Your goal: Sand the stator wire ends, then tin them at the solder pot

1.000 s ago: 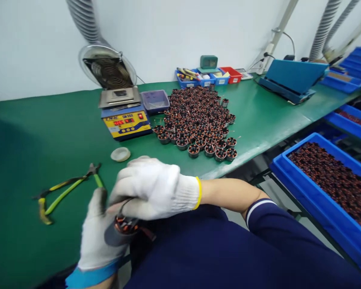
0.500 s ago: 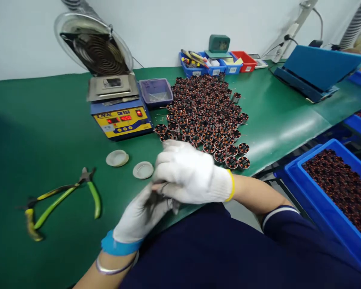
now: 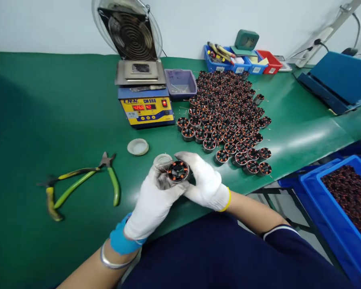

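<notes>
Between my two gloved hands is a round motor stator point(image 3: 178, 171) with copper windings and a metal rim, its open face turned up toward me. My left hand point(image 3: 156, 196) grips it from the left and below, fingers closed round its side. My right hand point(image 3: 203, 180) curls about its right side, thumb and fingers touching it. Just beyond my left fingers lies a small white dish point(image 3: 163, 160), partly hidden by the glove. A second white dish point(image 3: 138, 147) sits farther left. Many similar stators point(image 3: 228, 120) stand grouped behind my hands.
At left lie green-handled cutters point(image 3: 105, 162) and yellow-handled pliers point(image 3: 51, 196). A blue-yellow solder pot point(image 3: 147, 108) with a fan stands behind, beside a purple tray point(image 3: 180, 84). Blue bins point(image 3: 219, 66) line the wall. A blue crate point(image 3: 315, 192) of parts is at lower right.
My right hand has moved off the top of my left, and the stator, hidden before, now shows between them. The camera view has shifted left, so the scene sits farther right.
</notes>
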The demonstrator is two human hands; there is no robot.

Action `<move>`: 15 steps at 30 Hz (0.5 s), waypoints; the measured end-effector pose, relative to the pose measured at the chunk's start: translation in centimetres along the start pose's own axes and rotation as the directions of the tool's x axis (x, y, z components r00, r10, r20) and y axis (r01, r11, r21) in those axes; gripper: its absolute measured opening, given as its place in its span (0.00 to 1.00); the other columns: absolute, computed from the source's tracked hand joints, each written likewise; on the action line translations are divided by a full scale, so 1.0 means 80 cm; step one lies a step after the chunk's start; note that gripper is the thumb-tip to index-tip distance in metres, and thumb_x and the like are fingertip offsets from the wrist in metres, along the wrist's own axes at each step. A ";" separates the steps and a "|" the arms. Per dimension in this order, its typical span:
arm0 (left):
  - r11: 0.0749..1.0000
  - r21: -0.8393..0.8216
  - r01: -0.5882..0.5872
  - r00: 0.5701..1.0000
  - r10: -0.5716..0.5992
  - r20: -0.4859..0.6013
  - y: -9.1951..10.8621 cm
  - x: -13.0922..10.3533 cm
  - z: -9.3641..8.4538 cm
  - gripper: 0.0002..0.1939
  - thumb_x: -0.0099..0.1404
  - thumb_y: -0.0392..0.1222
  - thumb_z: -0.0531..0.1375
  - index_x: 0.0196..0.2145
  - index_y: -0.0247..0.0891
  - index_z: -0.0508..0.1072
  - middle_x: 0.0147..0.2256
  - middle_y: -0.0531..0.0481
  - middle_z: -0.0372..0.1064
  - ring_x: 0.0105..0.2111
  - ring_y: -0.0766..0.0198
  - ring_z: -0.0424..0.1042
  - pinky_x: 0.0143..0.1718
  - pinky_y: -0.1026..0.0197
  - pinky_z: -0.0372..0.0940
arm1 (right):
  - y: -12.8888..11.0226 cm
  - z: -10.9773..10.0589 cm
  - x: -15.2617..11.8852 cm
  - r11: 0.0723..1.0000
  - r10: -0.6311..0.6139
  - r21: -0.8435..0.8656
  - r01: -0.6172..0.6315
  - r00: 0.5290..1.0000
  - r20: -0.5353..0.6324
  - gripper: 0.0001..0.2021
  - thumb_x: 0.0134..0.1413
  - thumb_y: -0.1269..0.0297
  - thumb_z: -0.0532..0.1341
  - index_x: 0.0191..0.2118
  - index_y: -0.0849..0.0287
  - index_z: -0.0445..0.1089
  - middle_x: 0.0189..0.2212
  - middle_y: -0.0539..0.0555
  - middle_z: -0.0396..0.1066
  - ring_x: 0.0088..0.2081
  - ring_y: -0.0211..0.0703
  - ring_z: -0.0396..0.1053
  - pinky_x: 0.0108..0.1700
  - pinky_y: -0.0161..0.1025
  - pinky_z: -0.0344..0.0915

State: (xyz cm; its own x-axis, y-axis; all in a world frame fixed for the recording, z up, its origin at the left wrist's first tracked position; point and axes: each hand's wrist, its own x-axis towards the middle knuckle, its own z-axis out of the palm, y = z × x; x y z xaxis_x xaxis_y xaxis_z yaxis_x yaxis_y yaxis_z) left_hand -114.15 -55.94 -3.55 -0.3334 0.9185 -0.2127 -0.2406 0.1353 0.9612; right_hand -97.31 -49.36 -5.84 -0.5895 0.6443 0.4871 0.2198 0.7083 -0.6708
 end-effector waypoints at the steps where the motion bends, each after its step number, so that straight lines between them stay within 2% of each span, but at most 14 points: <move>1: 0.999 0.029 -0.039 0.999 0.039 -0.006 0.003 0.000 -0.005 0.39 0.39 0.51 0.86 0.46 0.43 0.76 0.47 0.43 0.80 0.48 0.46 0.82 0.55 0.46 0.80 | 0.000 0.008 0.002 1.000 0.001 0.015 -0.001 1.000 0.016 0.31 0.69 0.57 0.67 0.72 0.58 0.65 0.68 0.67 0.76 0.69 0.58 0.76 0.72 0.57 0.75; 3: 0.972 0.107 -0.207 0.977 0.212 -0.034 0.015 0.002 -0.018 0.43 0.37 0.49 0.87 0.49 0.46 0.77 0.54 0.42 0.79 0.54 0.42 0.81 0.62 0.41 0.76 | 0.000 0.012 0.006 1.000 -0.016 0.027 0.014 0.998 0.060 0.31 0.70 0.57 0.67 0.73 0.56 0.64 0.68 0.65 0.76 0.68 0.56 0.77 0.71 0.55 0.77; 4: 0.937 0.161 -0.310 0.948 0.318 -0.028 0.022 0.005 -0.025 0.45 0.34 0.49 0.87 0.51 0.48 0.78 0.58 0.43 0.78 0.58 0.40 0.79 0.67 0.40 0.72 | 0.002 0.011 0.010 0.999 -0.036 0.030 0.034 0.997 0.075 0.30 0.71 0.57 0.67 0.73 0.57 0.64 0.68 0.65 0.75 0.68 0.56 0.77 0.70 0.54 0.77; 6: 0.842 0.293 -0.453 0.888 0.456 0.062 0.037 0.013 -0.039 0.46 0.32 0.51 0.87 0.50 0.50 0.81 0.60 0.43 0.77 0.63 0.38 0.75 0.72 0.40 0.66 | 0.007 0.007 0.016 0.995 -0.099 0.022 0.097 0.990 0.099 0.30 0.72 0.57 0.65 0.73 0.58 0.63 0.69 0.66 0.74 0.69 0.56 0.76 0.71 0.54 0.77; 8: 0.767 0.441 -0.466 0.884 0.427 0.191 0.047 0.021 -0.052 0.30 0.42 0.57 0.84 0.41 0.48 0.83 0.48 0.44 0.81 0.54 0.42 0.79 0.64 0.43 0.71 | 0.015 0.005 0.022 0.988 -0.149 -0.008 0.152 0.979 0.136 0.30 0.71 0.58 0.65 0.73 0.58 0.64 0.70 0.67 0.74 0.71 0.58 0.74 0.73 0.56 0.75; 9: 0.748 0.498 -0.438 0.899 0.373 0.230 0.050 0.025 -0.059 0.22 0.50 0.59 0.81 0.35 0.46 0.81 0.38 0.46 0.79 0.45 0.47 0.79 0.55 0.46 0.73 | 0.020 0.005 0.024 0.986 -0.157 -0.026 0.163 0.976 0.150 0.30 0.69 0.59 0.65 0.73 0.58 0.64 0.70 0.67 0.74 0.71 0.59 0.73 0.73 0.58 0.74; 10: 0.748 0.529 -0.400 0.916 0.315 0.248 0.051 0.028 -0.064 0.19 0.57 0.60 0.77 0.30 0.45 0.78 0.30 0.48 0.74 0.36 0.53 0.75 0.45 0.50 0.73 | 0.025 0.005 0.025 0.986 -0.156 -0.041 0.164 0.975 0.157 0.31 0.67 0.60 0.66 0.73 0.57 0.64 0.70 0.67 0.74 0.72 0.60 0.73 0.74 0.59 0.73; 12: 0.815 0.485 -0.316 0.945 0.222 0.242 0.049 0.032 -0.075 0.23 0.63 0.61 0.72 0.24 0.44 0.72 0.22 0.52 0.63 0.25 0.60 0.64 0.31 0.55 0.65 | 0.034 0.006 0.024 0.987 -0.140 -0.061 0.150 0.979 0.150 0.32 0.64 0.62 0.66 0.72 0.56 0.64 0.69 0.67 0.74 0.72 0.62 0.73 0.74 0.61 0.72; 15: 0.932 0.270 -0.242 0.967 0.209 0.145 0.041 0.037 -0.082 0.25 0.65 0.65 0.70 0.24 0.44 0.72 0.21 0.52 0.65 0.21 0.63 0.60 0.23 0.57 0.56 | 0.043 0.010 0.020 0.987 -0.129 -0.076 0.140 0.983 0.133 0.34 0.62 0.64 0.66 0.73 0.57 0.64 0.70 0.68 0.73 0.71 0.62 0.73 0.74 0.61 0.72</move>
State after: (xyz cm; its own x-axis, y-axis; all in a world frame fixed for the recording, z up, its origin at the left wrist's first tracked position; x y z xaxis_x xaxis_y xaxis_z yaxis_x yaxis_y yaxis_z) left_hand -121.87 -55.21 -2.16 -0.2401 0.9705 0.0212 0.1025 0.0037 0.9947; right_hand -98.13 -46.12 -7.80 -0.7108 0.5039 0.4908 0.1942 0.8112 -0.5516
